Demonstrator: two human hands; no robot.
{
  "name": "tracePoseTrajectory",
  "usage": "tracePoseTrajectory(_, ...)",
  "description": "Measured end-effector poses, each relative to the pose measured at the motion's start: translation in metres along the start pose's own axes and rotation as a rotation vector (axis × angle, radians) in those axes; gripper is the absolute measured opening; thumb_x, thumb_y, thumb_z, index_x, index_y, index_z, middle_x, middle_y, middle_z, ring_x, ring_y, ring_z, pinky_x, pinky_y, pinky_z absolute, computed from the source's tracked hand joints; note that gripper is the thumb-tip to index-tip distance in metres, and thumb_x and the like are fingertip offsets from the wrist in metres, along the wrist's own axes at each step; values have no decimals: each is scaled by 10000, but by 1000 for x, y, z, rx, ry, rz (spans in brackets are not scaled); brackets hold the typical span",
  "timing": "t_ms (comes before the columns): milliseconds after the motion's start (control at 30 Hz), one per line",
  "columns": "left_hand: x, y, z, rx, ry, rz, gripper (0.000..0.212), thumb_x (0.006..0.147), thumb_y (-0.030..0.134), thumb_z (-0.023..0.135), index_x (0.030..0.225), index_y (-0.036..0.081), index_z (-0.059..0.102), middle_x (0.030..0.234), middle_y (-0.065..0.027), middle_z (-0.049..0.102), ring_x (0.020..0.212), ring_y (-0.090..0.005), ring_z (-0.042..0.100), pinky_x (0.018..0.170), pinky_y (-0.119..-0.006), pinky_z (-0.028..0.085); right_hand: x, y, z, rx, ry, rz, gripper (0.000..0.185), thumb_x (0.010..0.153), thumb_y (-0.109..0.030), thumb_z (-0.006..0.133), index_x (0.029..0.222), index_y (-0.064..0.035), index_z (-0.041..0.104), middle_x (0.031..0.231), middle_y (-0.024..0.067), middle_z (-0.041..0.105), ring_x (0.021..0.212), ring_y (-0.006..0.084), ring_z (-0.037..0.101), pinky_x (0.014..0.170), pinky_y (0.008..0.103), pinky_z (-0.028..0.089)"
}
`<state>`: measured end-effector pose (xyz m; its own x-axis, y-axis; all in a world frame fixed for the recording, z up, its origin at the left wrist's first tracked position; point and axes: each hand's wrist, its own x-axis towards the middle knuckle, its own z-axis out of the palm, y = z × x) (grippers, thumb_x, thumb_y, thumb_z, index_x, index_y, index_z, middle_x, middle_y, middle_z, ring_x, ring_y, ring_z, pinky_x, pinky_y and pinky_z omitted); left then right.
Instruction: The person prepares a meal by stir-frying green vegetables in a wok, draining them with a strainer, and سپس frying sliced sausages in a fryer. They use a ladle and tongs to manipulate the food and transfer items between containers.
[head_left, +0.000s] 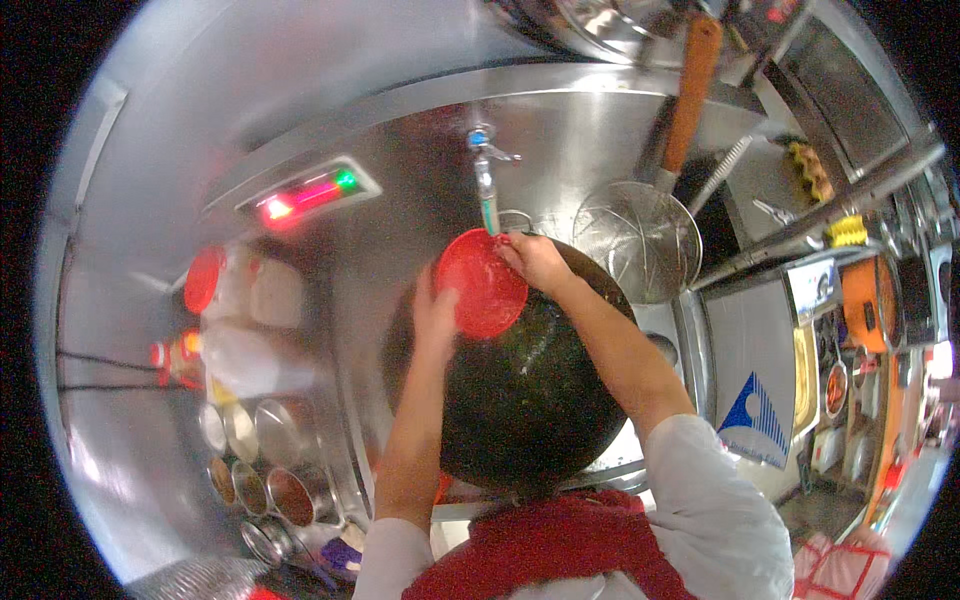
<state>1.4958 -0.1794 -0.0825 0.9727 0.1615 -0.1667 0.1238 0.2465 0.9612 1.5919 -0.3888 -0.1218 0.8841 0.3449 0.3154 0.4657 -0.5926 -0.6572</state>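
A red plastic bowl (482, 289) is held over the upper part of a large dark wok (536, 405). My left hand (435, 311), blurred, grips the bowl's left side. At the upper right rim, the fingers of my right hand (536, 261) are closed on the bowl's edge. Just above that rim, the short hose end of a wall tap (486, 180) points down at the bowl. Whether water runs from it I cannot tell. Inside, the bowl looks wet or glossy, and its contents are not distinct.
Right of the wok sits a round wire-mesh strainer (637, 240) with a wooden handle (691, 97). A lit control panel (309, 193) is set in the steel wall. At left stand white plastic jugs (259, 289) and several seasoning tins (289, 495). A metal rail (817, 217) crosses at right.
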Motion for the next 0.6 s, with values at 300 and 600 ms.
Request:
tracePoseTrajectory(300,-22,11,33,435,368,300,676,807,31,508,1473,9,391,1553,-162,353,1446,-308,310,1209,-397,183,-84,-77,75,910,280,681,228,975,-199,537,1131,-33,554,905,258,664,619,404,649,550,461,527)
tracePoseTrajectory(600,-9,-11,40,-133,527,270,634,821,45,527,1447,3,434,1486,-138,442,1356,-268,435,1121,-370,356,-80,-75,99,307,499,455,217,962,-140,531,1143,-22,547,932,273,657,835,470,649,715,516,530)
